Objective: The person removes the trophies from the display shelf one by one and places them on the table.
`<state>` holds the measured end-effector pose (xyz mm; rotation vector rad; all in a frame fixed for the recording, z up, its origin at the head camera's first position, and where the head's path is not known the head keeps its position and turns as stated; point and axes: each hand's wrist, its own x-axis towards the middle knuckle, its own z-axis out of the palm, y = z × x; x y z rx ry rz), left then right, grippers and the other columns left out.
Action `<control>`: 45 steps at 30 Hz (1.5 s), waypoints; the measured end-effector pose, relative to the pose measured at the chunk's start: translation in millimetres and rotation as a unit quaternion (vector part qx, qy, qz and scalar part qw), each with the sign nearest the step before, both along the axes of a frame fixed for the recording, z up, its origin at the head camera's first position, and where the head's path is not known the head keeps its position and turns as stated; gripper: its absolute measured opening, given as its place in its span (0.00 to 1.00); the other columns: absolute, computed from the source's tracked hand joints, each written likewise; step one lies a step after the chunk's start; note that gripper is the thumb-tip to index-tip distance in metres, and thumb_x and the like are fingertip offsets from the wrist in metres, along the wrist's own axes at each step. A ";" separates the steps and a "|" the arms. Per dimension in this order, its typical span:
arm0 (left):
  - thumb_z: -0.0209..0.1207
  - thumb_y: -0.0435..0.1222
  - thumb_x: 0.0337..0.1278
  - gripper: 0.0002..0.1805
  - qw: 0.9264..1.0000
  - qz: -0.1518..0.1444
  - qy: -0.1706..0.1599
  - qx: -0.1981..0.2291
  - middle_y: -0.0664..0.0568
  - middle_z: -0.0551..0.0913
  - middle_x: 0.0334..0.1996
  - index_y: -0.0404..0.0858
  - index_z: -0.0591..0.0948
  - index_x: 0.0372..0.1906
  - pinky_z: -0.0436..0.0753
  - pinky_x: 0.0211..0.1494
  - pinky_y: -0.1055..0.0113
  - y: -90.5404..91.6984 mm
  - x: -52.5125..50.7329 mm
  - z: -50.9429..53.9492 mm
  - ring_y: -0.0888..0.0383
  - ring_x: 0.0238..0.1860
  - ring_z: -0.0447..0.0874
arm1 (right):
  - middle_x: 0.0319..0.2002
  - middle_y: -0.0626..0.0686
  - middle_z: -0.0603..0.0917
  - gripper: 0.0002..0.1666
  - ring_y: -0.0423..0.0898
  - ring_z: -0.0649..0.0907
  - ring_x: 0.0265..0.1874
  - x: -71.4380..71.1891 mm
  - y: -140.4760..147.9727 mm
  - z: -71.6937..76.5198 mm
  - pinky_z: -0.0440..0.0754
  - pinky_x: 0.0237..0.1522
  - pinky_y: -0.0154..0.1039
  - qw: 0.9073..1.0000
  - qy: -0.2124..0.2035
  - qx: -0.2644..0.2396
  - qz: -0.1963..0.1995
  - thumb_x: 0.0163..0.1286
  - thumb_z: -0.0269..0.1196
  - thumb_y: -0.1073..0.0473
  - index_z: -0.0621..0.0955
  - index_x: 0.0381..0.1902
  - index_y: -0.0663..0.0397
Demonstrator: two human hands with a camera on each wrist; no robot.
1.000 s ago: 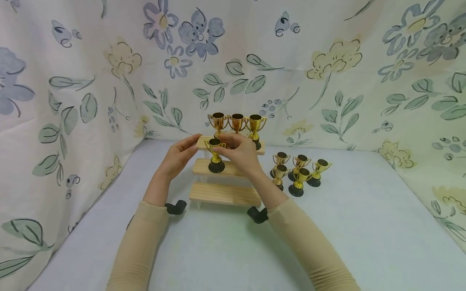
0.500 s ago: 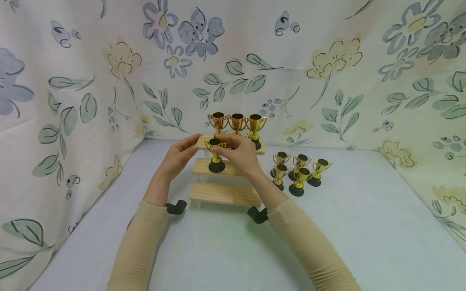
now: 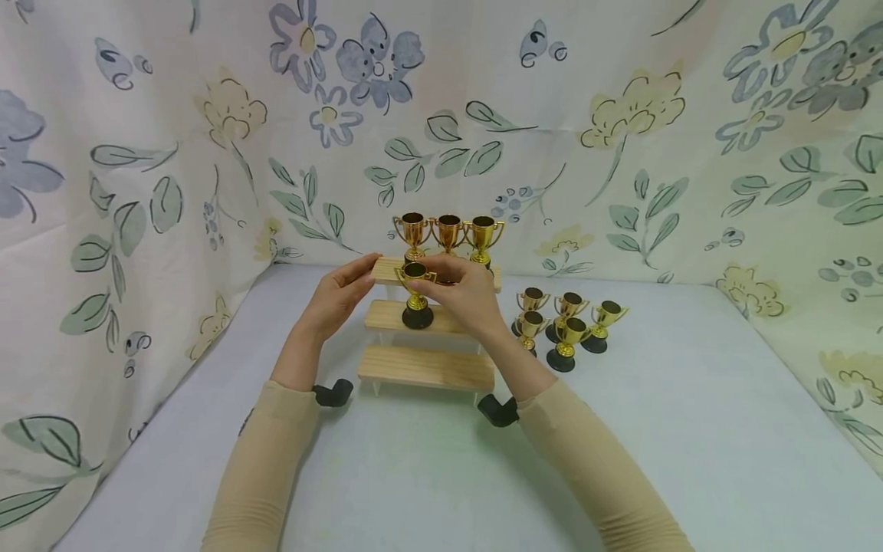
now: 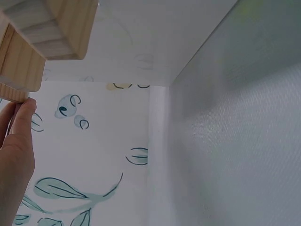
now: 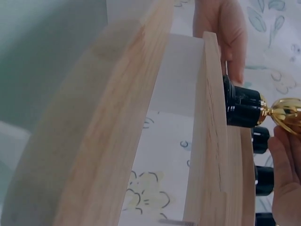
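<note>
A: What do the hands hold?
B: The right hand [image 3: 469, 295] pinches a gold cup [image 3: 416, 302] with the thumb in front. The left hand [image 3: 336, 297] holds nothing visible; its fingers lie nearly straight, tips at the left end of the top board [image 3: 388, 268].

A: Where is that cup, then?
B: Between the two hands, touching the right and apart from the left. It is upright, its black base on the middle board [image 3: 382, 316].

A: And around it?
B: Three more cups [image 3: 448, 228] in a row on the top board, two coppery and one gold. The bottom board [image 3: 425, 366] makes three boards. On the white table [image 3: 386, 475], right of the boards, five cups [image 3: 572, 333] cluster, three behind two.

A: Nine altogether. What is in them?
B: The mouths face up, but the insides are dark; their contents cannot be told.

A: Behind everything?
B: A flowered cloth [image 3: 441, 77].
</note>
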<state>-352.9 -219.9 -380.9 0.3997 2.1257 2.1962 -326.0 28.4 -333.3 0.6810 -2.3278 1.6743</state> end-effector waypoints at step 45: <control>0.50 0.36 0.75 0.31 1.000 -0.008 0.004 0.005 0.45 0.58 0.78 0.39 0.58 0.77 0.60 0.83 0.66 -1.3 -1.7 -2.2 0.54 0.79 0.57 | 0.54 0.55 0.86 0.22 0.35 0.85 0.48 18.0 86.0 9.5 0.87 0.52 0.29 1.000 0.018 0.012 -0.019 0.62 0.72 0.56 0.84 0.55 0.52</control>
